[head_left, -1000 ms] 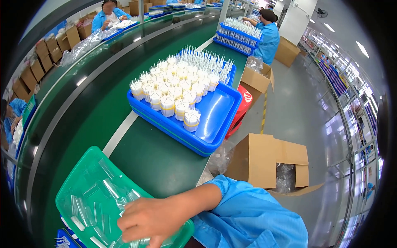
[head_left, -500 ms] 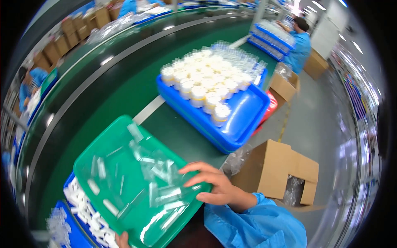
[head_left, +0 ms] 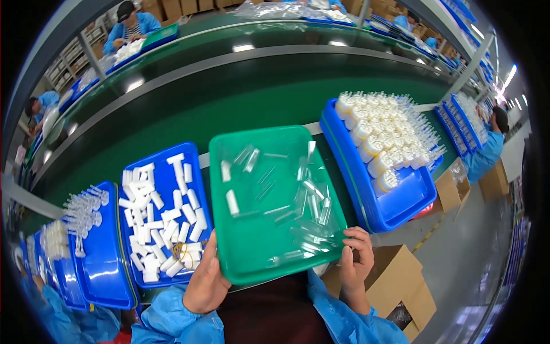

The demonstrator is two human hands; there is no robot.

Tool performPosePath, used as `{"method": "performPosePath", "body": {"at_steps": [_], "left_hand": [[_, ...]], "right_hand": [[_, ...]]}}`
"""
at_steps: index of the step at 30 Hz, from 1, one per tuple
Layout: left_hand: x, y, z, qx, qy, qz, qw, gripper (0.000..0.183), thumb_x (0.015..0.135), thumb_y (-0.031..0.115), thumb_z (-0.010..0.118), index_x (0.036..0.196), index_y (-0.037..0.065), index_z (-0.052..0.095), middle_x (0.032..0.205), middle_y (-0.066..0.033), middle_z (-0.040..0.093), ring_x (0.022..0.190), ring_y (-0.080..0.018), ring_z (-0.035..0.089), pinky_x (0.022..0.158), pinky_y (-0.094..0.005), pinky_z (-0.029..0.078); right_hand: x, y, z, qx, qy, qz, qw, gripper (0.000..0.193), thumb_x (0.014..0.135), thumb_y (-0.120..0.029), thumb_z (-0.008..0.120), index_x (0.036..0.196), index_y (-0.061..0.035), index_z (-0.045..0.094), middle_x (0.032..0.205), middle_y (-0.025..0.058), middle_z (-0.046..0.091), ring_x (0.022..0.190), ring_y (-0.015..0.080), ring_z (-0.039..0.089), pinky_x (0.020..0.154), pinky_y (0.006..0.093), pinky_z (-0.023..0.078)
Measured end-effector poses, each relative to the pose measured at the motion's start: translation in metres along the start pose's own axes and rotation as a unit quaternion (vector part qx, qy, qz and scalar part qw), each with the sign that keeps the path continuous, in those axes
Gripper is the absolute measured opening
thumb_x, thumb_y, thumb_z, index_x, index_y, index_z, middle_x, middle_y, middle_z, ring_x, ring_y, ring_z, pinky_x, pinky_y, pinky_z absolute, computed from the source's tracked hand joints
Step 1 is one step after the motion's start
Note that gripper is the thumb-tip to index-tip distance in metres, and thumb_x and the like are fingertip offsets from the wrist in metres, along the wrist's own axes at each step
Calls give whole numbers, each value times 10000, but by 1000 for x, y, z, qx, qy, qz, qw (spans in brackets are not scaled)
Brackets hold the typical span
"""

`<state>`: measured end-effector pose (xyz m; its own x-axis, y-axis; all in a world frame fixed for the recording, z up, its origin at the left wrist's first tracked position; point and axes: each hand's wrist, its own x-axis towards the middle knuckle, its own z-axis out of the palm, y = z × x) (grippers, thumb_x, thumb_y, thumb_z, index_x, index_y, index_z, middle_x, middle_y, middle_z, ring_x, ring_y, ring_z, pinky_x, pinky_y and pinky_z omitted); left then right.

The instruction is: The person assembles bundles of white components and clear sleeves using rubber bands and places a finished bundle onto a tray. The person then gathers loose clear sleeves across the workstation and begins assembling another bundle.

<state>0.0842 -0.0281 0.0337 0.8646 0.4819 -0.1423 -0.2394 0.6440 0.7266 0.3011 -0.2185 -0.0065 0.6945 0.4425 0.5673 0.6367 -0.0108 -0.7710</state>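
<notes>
A green plastic tray sits in front of me, with clear plastic tubes heaped toward its right side. A few white cylinders lie near its left wall. My left hand grips the lower left edge, thumb upward along the side. At the lower right corner, my right hand pinches the rim between curled fingers and thumb. Left of the green tray is a blue tray full of short white cylinders, with some tan rubber bands among them.
Stacked blue trays at right carry rows of white-and-clear cups. Further blue trays stand at far left, one bearing clear plungers. A green conveyor runs behind. Cardboard boxes stand at lower right; co-workers sit across.
The view has swung left, bringing the left-hand trays into sight. My right hand has gone from hovering open over the tubes to holding the tray's corner. The green tray appears more level.
</notes>
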Motion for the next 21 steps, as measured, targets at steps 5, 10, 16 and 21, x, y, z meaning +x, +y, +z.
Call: {"method": "performPosePath", "body": {"at_steps": [5,10,16,21], "left_hand": [[-21,10,-18,97,-53,-43,993,756,940,261,518,1500,107,33,1562,-103,17,1431,-251,91,1073,-514,269],[-43,28,-26,294,-102,11,950,605,874,105,557,1429,51,323,1444,-137,375,1358,-297,319,1073,-494,283],[-60,34,-45,756,83,213,614,272,726,180,692,987,101,682,1255,-97,548,1321,-386,354,1078,-582,138],[-69,11,-76,792,74,176,580,228,706,240,742,907,150,687,1291,-83,511,1346,-400,300,1035,-666,96]], "right_hand": [[-7,-3,16,-22,-7,-11,1000,122,746,-6,601,868,-16,607,1011,138,616,1030,326,534,910,415,398],[-18,-11,31,-63,-95,-88,990,170,712,1,624,868,-68,616,971,112,625,919,296,586,837,393,401],[-24,-33,72,-17,-211,-195,958,212,658,-17,683,839,-124,651,919,20,654,800,200,624,732,327,379],[-1,-48,102,-18,-254,-199,946,227,680,-7,709,878,-96,643,917,46,663,763,214,628,675,329,407]]}}
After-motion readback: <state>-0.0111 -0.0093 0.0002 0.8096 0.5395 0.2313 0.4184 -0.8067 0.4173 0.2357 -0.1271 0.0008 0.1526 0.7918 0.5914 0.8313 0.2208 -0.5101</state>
